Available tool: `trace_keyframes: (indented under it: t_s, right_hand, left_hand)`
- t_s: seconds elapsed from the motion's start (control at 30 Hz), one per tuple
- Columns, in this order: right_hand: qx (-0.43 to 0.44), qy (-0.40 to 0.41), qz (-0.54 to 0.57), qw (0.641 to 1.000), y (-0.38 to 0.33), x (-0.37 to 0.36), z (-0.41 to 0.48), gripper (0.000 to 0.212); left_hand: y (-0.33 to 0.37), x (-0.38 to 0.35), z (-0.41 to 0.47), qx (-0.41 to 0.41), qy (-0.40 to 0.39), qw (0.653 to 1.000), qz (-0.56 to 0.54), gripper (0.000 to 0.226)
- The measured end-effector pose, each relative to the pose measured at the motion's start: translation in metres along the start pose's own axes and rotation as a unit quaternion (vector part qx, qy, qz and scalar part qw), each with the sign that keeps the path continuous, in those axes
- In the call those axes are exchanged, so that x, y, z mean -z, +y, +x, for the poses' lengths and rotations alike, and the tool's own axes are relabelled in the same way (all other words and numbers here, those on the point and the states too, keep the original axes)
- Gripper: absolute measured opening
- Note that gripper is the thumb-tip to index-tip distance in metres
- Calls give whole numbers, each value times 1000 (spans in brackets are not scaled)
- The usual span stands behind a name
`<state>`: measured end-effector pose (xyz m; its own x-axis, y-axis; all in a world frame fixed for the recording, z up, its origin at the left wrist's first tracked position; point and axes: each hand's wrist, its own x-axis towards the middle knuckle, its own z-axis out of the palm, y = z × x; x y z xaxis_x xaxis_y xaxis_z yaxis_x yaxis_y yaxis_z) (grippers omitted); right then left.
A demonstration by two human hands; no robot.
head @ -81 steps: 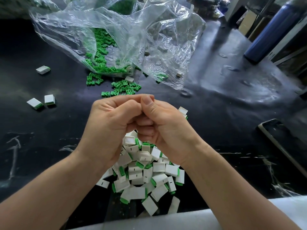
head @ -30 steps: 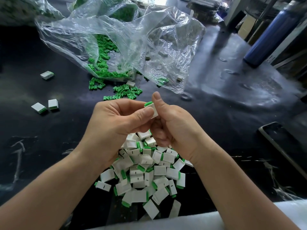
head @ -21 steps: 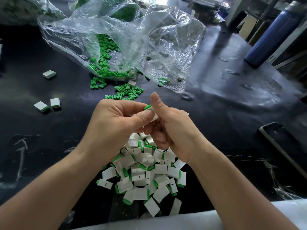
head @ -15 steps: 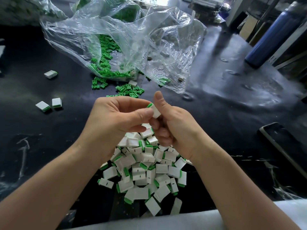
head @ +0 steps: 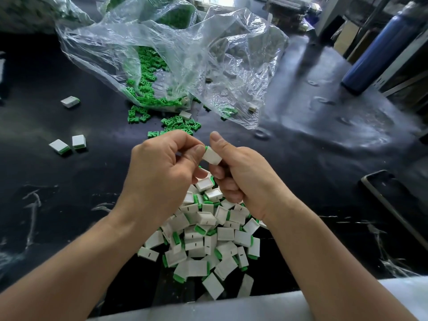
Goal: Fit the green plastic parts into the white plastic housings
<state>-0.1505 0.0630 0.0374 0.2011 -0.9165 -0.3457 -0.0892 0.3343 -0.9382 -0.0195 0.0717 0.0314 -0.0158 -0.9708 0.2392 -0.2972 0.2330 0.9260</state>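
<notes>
A white housing [head: 212, 155] with a green edge showing at its top is held above the table between both hands. My left hand [head: 162, 172] has its thumb against the housing's left side, fingers curled. My right hand [head: 240, 174] pinches the housing between thumb and curled fingers. Below the hands lies a pile of white housings with green parts fitted [head: 208, 237]. Loose green parts [head: 178, 125] lie on the black table [head: 312, 158] beyond the hands, spilling from a clear plastic bag [head: 185, 66].
Three fitted housings lie apart at the left: one housing [head: 70, 101] farther back and a pair of housings [head: 69, 144] nearer. A blue bottle [head: 375, 52] stands at the back right. A dark phone-like slab [head: 393, 205] lies at the right. A white ledge [head: 254, 306] runs along the near edge.
The hands, pressed tightly together at first, have parted a little and the white housing now shows between them, tilted more to the right. The view has shifted slightly.
</notes>
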Motion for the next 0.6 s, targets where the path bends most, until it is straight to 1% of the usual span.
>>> trace_keyframes:
  t_s: [0.1,0.13,0.23,0.4,0.47,0.53,0.57,0.6]
  right_hand:
    - [17,4,-24,1000,0,3,0,60]
    - [21,2,-40,999,0,3,0,60]
    - [38,5,-93,995,0,5,0,62]
    - [55,20,-131,990,0,9,0,56]
    - [60,30,-152,986,0,12,1,53]
    - [65,41,-162,984,0,14,2,51]
    - [67,47,-163,983,1,16,2,51]
    - [67,52,-163,983,1,17,3,52]
  left_hand:
    - [6,4,0,20,-49,994,-93,3]
    - [8,5,0,18,-54,993,-100,8]
    - [9,9,2,13,-61,994,-89,7]
    - [9,19,6,67,-78,988,-119,18]
    - [10,21,6,76,-102,986,-108,15]
    - [11,23,5,77,-128,985,-84,6]
    - [12,25,4,78,-145,984,-73,7]
    - [13,26,3,81,-163,982,-60,13]
